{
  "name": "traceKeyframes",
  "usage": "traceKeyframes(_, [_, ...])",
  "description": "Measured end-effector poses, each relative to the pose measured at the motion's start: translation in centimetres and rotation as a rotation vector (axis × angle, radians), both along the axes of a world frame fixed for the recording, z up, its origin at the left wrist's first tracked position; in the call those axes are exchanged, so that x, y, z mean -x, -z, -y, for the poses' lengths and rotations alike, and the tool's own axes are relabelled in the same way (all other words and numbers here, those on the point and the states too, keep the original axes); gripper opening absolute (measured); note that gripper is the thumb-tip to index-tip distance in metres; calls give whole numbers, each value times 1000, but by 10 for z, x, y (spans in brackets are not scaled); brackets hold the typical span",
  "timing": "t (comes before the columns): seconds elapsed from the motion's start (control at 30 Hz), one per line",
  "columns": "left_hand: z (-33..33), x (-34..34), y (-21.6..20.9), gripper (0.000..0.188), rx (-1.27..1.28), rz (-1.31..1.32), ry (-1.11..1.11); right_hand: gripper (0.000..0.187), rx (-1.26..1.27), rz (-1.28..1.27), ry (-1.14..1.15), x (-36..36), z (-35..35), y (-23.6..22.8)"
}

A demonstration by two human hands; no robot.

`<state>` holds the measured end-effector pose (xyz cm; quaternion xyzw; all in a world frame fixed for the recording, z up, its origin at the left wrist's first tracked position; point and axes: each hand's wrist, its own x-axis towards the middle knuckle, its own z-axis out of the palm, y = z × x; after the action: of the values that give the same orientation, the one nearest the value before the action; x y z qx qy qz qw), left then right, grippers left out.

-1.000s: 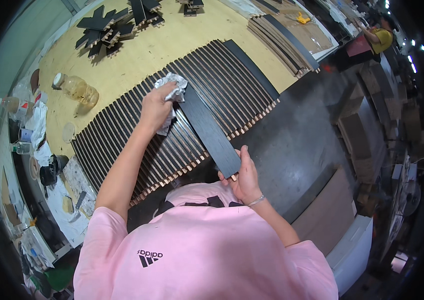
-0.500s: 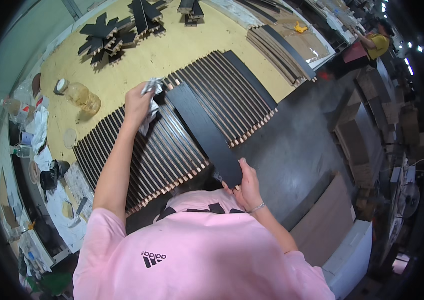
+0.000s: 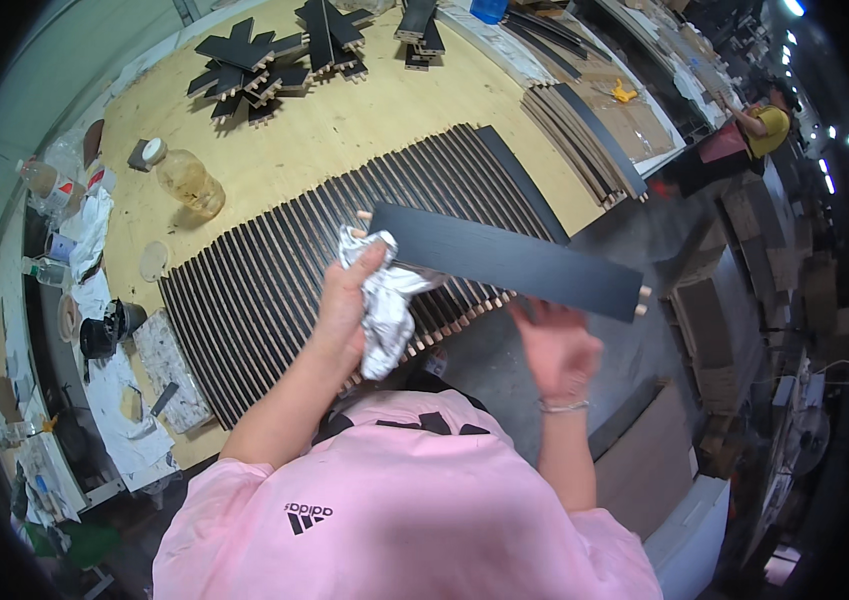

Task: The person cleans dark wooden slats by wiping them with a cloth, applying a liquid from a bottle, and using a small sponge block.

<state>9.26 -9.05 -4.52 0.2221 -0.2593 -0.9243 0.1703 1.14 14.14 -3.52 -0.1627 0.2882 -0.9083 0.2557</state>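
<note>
My left hand (image 3: 346,300) is closed on a crumpled whitish cloth (image 3: 389,310) and, through it, on the left end of a black board (image 3: 509,258) with pale wooden pegs at both ends. The board is held slantwise above a long row of dark slats (image 3: 274,290), which stand side by side on edge with light peg ends. Just under the board's lower edge, toward its right end, is my right hand (image 3: 556,350). Its fingers look spread and are slightly blurred; whether their tips touch the board cannot be made out.
Stacks of black boards (image 3: 244,65) lie at the far side of the yellowish table (image 3: 344,120). A jar of amber liquid (image 3: 186,182) stands left. More slats (image 3: 574,140) lie far right, with cardboard boxes (image 3: 714,300) beyond. A person in yellow (image 3: 766,128) is at the far right.
The board has swung from lying lengthwise across the slats to slanting off rightward, raised. My left hand with the cloth came nearer and to its end; my right hand has left its near end.
</note>
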Motion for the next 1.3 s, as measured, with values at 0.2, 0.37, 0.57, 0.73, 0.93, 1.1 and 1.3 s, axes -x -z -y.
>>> traceKeyframes(0.2, [-49,-26,-10,31,256,4,246,52,-69,282,134,18,65,-19])
traceKeyframes(0.37, [8,-31,-21,27,597,50,-118,44,-77,325,109,37,47,-10])
traceKeyframes(0.57, [-37,-13,-46,51,1833,-392,214,44,-136,397,-4,35,68,-10])
traceKeyframes(0.73, [-24,-68,3,47,1847,-408,364,47,-287,293,145,38,53,-19])
traceKeyframes(0.93, [-12,-44,-51,44,1811,-325,166,46,-346,287,74,38,58,-22])
traceKeyframes(1.1, [-19,-42,-31,45,1904,-492,364,50,-324,277,24,28,64,-26])
traceKeyframes(1.3, [10,-49,-31,44,1931,-160,163,48,-369,320,47,37,61,-26])
